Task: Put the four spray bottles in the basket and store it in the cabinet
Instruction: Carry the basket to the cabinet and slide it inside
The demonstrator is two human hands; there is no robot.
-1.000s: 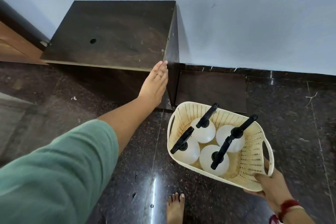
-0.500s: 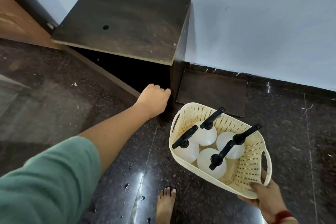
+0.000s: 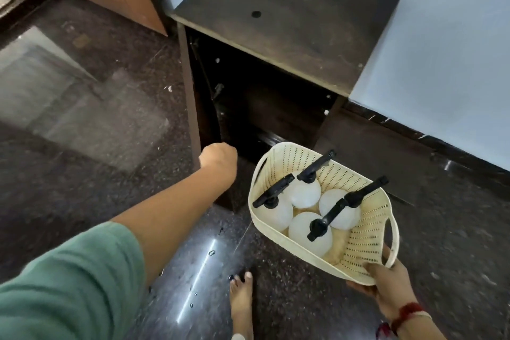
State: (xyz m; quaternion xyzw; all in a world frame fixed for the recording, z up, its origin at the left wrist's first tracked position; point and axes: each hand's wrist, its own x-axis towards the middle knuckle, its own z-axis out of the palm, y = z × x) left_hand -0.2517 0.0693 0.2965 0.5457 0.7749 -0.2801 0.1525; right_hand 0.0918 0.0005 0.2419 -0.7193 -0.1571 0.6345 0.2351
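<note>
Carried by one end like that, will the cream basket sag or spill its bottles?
The basket, perforated plastic, keeps its shape under the right hand, so probably fairly stiff. It tilts, yet the four spray bottles sit packed together, unlikely to topple. Whether they are full is unclear, so weight is uncertain.

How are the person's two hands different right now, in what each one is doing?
The left hand is a closed fist at the edge of the cabinet's open door, reaching forward; the right hand grips the cream basket from underneath, close to the body. The left carries nothing; the right bears the basket with four spray bottles. Only the right wrist wears a red thread. Both are bare.
</note>
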